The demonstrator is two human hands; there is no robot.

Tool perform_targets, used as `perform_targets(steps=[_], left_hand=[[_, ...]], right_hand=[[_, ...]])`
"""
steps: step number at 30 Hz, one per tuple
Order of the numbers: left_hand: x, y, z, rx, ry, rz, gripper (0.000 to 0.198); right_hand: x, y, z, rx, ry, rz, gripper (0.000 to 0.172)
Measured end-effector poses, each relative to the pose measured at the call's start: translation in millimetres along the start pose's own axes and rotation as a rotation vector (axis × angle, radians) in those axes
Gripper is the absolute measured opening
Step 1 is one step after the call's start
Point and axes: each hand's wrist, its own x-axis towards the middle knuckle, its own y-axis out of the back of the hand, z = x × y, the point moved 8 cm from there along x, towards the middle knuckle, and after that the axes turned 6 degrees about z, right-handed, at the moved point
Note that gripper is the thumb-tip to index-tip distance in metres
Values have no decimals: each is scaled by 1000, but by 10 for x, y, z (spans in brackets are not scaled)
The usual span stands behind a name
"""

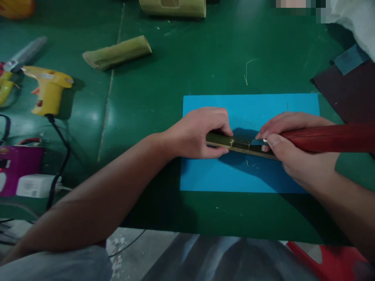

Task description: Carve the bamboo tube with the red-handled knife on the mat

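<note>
My left hand (206,130) is closed around the left end of a green bamboo strip (241,143), thumb and fingers on either side of it. Over a sheet of blue paper (205,177), the strip lies nearly level, with small cut marks and pale shavings on it. In my right hand (295,144) is a carving knife with a thick red wooden handle (322,139). Its short metal blade (259,142) touches the strip's upper face, or hovers just over it. The strip's right end is hidden behind my right hand.
On the green table (164,78) lie a cut bamboo tube (118,53), a larger bamboo section (174,8), a yellow glue gun (48,88) and pruning shears (22,58). A purple power strip (27,168) holds a white adapter (36,185). Dark sheets (348,86) lie at right near another person's sleeve (356,19).
</note>
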Motion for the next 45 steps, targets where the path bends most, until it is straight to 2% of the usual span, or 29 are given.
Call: perform_targets(steps=[5,10,22,24,27,30,32,34,37,42,45], left_hand=[[5,-2,-11,3,9,-2,12],[20,-3,-13,-25,-5,6,14],[22,5,-24,-31,32,-9,15],[19,24,-16,-43,21,-11,19],[15,69,36,-138,-49,8,37],[11,192,7,-276,-39,164,53],[-13,289,-121,-319,74,331,55],[-49,339,-260,-335,189,450,53],[-61,354,-353,-369,212,514,49],[-60,378,-319,-317,127,589,16],[-93,395,-323,-353,126,637,7]], right_hand=[[-11,11,22,42,-13,28,19],[-22,-28,52,25,-85,-11,15],[-25,-32,75,-26,-64,-37,13],[-13,-54,70,-27,-65,-49,12],[9,-99,86,4,-119,-76,13],[17,-112,109,40,-173,-74,11],[13,-109,111,66,-175,-69,10],[7,-105,112,68,-167,-69,10],[-1,-113,131,64,-189,-86,9],[12,-99,127,59,-184,-82,8],[8,-101,140,52,-173,-105,12]])
